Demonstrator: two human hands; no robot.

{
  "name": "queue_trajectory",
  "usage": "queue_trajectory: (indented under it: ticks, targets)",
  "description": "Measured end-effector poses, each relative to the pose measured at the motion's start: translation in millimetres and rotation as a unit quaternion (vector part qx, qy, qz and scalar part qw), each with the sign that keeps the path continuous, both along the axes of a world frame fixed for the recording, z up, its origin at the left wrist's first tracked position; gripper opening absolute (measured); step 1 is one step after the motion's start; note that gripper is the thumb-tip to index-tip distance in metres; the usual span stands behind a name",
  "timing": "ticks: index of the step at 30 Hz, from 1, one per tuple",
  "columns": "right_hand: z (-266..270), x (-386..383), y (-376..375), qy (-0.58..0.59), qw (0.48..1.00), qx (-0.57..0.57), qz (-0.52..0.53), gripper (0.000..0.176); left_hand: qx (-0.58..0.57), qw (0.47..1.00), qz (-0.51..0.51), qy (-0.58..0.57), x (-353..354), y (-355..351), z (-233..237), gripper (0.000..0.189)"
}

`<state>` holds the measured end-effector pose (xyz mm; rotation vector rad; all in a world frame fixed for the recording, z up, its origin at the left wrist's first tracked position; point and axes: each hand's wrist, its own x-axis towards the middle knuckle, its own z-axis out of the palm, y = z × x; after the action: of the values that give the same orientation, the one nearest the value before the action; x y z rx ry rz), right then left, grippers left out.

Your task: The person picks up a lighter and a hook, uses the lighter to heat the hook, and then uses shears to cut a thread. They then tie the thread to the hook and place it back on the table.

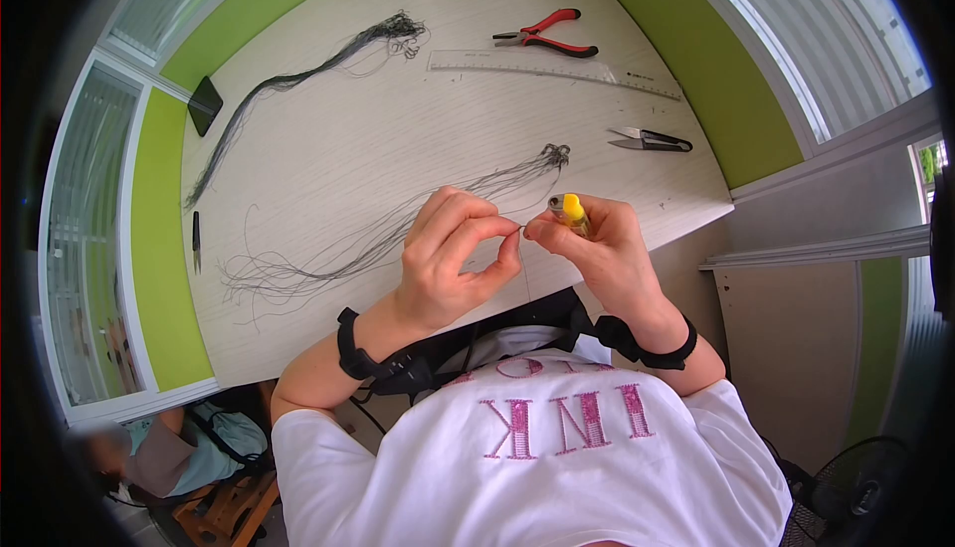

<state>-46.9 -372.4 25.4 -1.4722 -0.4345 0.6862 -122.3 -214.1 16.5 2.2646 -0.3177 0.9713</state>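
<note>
My left hand (pixel 453 254) pinches one end of a thin dark cord (pixel 522 230) between thumb and index finger, over the table's front part. Close on its right, my right hand (pixel 607 254) has thumb and fingertips at the same cord and also holds a yellow lighter (pixel 573 211), its metal top pointing away from me. The fingertips of both hands nearly meet. Behind and to the left of them, a loose bundle of dark cords (pixel 368 239) lies across the table, its knotted end (pixel 555 156) just beyond the lighter.
On the pale table (pixel 328 154) lie another cord bundle (pixel 298 78), red-handled pliers (pixel 552 35), a clear ruler (pixel 557 68), thread snips (pixel 652 139), tweezers (pixel 197 242) and a black phone-like object (pixel 205 106). Green partitions (pixel 686 60) border it. Another person (pixel 184 453) is at lower left.
</note>
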Motion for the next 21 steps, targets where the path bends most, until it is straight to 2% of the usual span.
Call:
queue_trajectory:
  ticks: [21]
  targets:
    - [8.1,3.6,-3.2,0.045,0.999,0.001,0.017,0.017,0.035,0.999,-0.004,-0.018,0.3,0.5,-1.3,0.022]
